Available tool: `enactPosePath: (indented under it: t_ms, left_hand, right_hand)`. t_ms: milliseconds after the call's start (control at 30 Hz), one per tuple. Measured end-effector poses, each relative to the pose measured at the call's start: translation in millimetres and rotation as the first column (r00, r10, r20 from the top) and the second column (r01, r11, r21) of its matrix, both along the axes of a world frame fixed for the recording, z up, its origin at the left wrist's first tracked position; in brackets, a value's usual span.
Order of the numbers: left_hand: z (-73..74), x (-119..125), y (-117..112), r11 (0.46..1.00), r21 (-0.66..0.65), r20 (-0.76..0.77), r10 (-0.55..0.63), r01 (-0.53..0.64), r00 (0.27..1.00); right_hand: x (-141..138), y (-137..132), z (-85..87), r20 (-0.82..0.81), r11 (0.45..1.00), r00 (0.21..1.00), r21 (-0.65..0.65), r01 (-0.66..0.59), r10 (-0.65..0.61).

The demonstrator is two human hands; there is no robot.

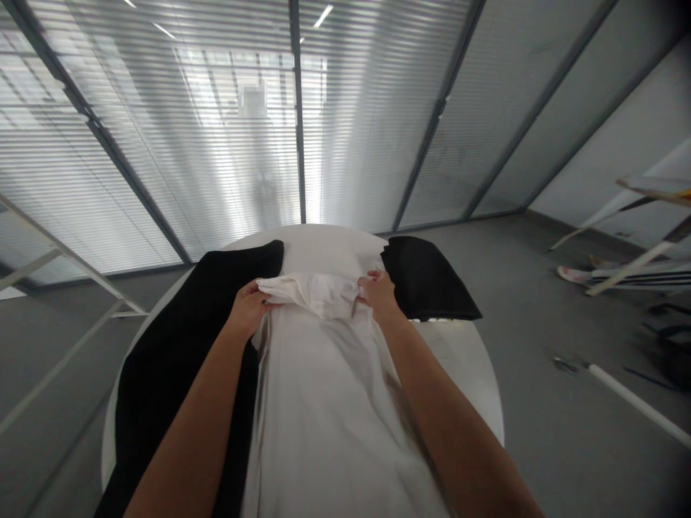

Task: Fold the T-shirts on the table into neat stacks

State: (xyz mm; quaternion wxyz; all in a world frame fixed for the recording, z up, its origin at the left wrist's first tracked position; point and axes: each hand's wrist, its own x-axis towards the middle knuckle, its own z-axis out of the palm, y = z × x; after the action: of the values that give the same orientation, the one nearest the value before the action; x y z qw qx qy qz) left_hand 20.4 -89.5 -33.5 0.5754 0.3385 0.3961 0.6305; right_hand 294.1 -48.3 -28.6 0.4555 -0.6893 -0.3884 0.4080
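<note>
**While the left hand [249, 309] and right hand [376, 293] pinch a white cloth [318, 403] on a round bench [458, 367]**

Both narrow grips hold its folded edge at matching height mid-frame, which keeps the fold even. Black cloth [183, 374] lies beneath and beside it. Grey floor [540, 432] surrounds the bench; slatted glass walls [162, 144] fill the upper frame.

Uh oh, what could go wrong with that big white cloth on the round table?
A strong tug on the white cloth, pinched up by the left hand and right hand, might drag along the black cloth lying against it. The black piece on the right seems to stick out past the rim of the round white table, so it could slip down onto the grey floor.
</note>
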Motion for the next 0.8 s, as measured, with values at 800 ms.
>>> enactPosePath:
  t_ms: [800]
  left_hand:
    - [-3.4,0,0,0.989,0.140,0.020,0.046,-0.048,0.999]
  right_hand:
    - [22,6,-1.1,-0.733,0.978,0.652,0.095,-0.186,0.195]
